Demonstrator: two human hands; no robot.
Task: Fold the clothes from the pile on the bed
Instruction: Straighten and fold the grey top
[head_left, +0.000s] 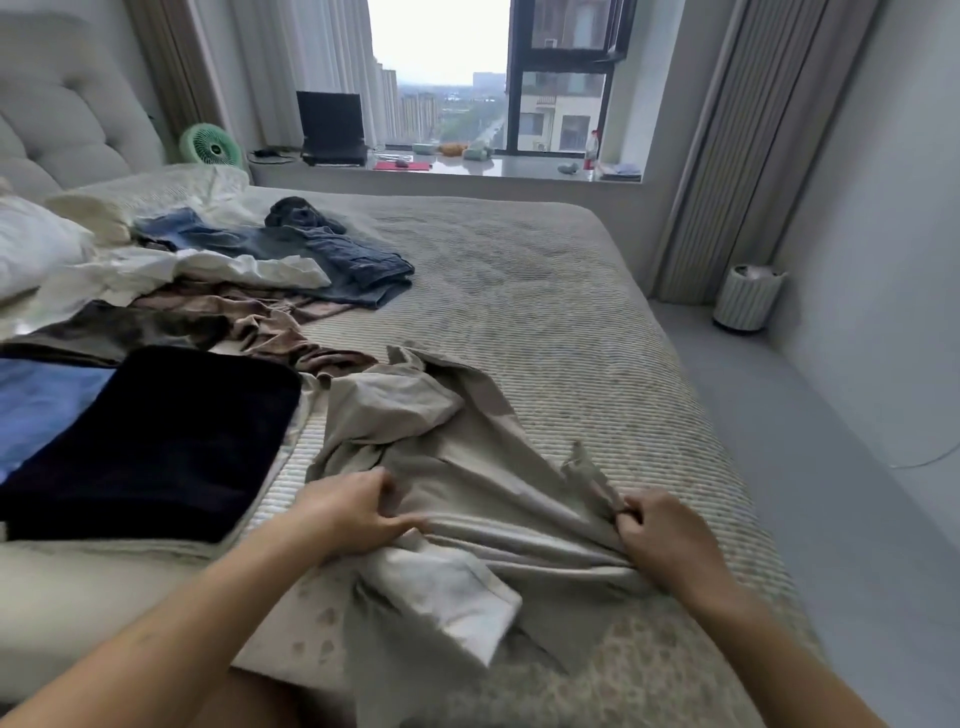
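We have the beige garment (467, 467) gripped at its near edge – the left hand (353, 506) pinches a bunch of cloth between thumb and curled fingers, and the right hand (662, 532) is closed on another gather, so the fabric runs taut in ridges between them. It looks thin, soft and light; it should drape and slip rather than keep a crease, so we judge the edges and corners the best places to take it, pulling flat before each fold. The rest of it lies crumpled on the bed (597, 322), spreading away from our hands (one pale flap hangs toward us). The pile (249, 270) – jeans, white and brown pieces – sits well beyond to the left, with a dark folded item (156, 441) just beside the left hand.
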